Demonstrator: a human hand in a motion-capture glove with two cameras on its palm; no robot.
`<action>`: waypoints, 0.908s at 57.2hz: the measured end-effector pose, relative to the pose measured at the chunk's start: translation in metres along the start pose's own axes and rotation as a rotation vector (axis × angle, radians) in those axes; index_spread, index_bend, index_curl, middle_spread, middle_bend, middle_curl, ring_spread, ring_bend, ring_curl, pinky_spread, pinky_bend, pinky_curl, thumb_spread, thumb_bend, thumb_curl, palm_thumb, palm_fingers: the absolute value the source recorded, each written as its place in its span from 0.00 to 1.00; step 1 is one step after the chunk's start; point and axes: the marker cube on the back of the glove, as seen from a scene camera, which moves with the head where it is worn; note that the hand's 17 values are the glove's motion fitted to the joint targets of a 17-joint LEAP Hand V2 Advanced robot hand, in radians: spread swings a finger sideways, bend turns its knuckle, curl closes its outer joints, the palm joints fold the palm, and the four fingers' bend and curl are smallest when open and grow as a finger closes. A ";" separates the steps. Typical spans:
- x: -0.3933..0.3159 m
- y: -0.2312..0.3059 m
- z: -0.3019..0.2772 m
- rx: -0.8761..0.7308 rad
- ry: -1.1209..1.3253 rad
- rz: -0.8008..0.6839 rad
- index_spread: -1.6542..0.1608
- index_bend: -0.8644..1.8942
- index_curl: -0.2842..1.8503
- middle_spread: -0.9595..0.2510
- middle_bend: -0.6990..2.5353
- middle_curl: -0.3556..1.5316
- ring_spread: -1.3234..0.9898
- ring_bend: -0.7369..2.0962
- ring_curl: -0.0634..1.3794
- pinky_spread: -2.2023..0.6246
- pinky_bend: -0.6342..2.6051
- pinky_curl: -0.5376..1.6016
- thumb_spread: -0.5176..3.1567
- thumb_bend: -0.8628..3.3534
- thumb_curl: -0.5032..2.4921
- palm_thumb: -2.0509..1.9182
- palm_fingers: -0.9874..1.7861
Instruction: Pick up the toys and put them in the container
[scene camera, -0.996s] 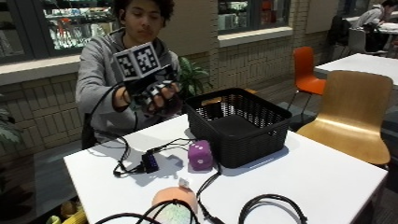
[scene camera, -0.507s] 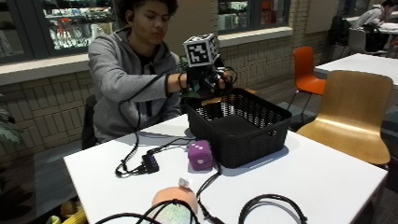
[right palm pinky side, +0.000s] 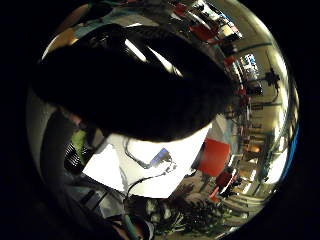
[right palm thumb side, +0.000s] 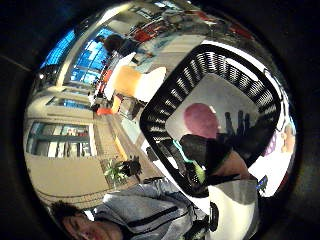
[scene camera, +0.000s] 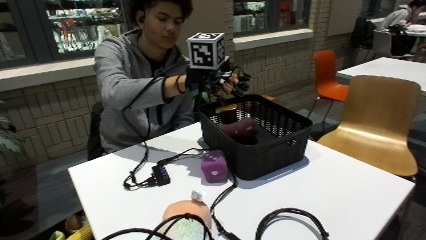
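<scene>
White bench (scene camera: 346, 190), gloved right hand (scene camera: 223, 82) above black basket (scene camera: 256, 135), fingers spread, holding nothing.
Release step looked done, maroon toy (scene camera: 241, 129) inside; next reach near-left for purple toy (scene camera: 214, 166).

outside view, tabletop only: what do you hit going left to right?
Black adapter block → purple toy cube → black basket, a maroon toy inside it. The peach toy at the near edge overlaps the cube's span, so it is left out.

Black lattice basket (scene camera: 266, 145) on a white table (scene camera: 346, 185), maroon toy (scene camera: 241, 129) inside (purple dotted cube (scene camera: 213, 167) beside).
</scene>
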 end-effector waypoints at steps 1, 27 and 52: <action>0.008 0.001 0.000 -0.007 0.004 0.011 0.75 0.35 0.28 0.77 0.25 0.54 0.54 0.46 0.29 0.76 0.64 0.46 0.45 0.20 0.41 0.54 0.27; 0.157 0.044 0.135 -0.253 -0.081 0.446 0.77 0.40 0.28 0.83 0.25 0.41 0.56 0.41 0.26 0.78 0.57 0.41 0.49 0.20 0.33 0.55 0.32; 0.148 0.034 0.174 -0.228 -0.261 0.345 0.78 0.34 0.27 0.83 0.27 0.37 0.55 0.44 0.27 0.77 0.58 0.41 0.48 0.21 0.30 0.54 0.31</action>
